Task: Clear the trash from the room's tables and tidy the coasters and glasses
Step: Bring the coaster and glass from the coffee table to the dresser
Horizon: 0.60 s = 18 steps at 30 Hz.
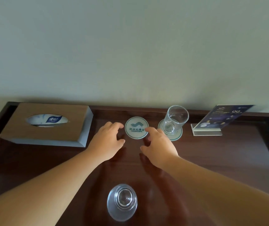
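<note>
Closest to me in the head view, 1 clear glass (122,202) stands on the dark wooden table (228,160), seen almost straight from above, between my 2 forearms and touching neither.

Further out, both arms reach forward and converge on the middle of the table. My left hand (107,141) is palm down with its fingers loosely bent and slightly spread, just beside the left rim of a round white coaster (136,128) with a green logo. It holds nothing, and I cannot tell whether a fingertip touches the rim. My right hand (159,146) comes in from the other side, also palm down, thumb spread toward me and fingers relaxed. Its forefinger tip lies over the coaster's lower right edge, and nothing is gripped. The coaster lies flat on the table between the 2 hands.

Just right of that hand, a second coaster (174,136) carries an upright empty tumbler (176,119). My right knuckles cover part of this coaster's left edge.

To the left, well apart from the left hand, a wooden tissue box (47,123) sits near the table's back left corner, a blue and white pack showing through its oval slot. At the back right, a tilted acrylic sign (218,121) with a dark printed card stands close to the pale wall (130,46).
</note>
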Each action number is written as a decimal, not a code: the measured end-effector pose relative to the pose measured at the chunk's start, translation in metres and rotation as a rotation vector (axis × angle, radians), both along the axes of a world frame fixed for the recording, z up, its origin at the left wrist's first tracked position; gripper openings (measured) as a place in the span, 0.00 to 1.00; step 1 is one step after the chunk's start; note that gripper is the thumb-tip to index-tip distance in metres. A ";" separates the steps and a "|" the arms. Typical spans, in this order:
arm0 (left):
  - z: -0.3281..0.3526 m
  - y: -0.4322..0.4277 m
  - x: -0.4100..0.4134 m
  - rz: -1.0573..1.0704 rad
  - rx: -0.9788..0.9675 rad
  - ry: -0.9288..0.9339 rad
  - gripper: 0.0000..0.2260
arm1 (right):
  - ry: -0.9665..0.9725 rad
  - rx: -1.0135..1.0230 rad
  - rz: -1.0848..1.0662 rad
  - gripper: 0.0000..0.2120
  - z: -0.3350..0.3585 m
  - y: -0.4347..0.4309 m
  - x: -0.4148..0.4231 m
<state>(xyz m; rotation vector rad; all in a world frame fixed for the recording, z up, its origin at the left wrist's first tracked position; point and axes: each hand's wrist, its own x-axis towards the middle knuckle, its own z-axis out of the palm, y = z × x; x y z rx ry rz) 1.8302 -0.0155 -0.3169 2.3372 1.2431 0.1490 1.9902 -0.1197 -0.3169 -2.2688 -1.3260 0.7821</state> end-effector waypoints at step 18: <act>0.030 -0.083 -0.082 -0.072 -0.180 -0.084 0.20 | 0.069 0.018 0.013 0.26 0.037 -0.105 -0.049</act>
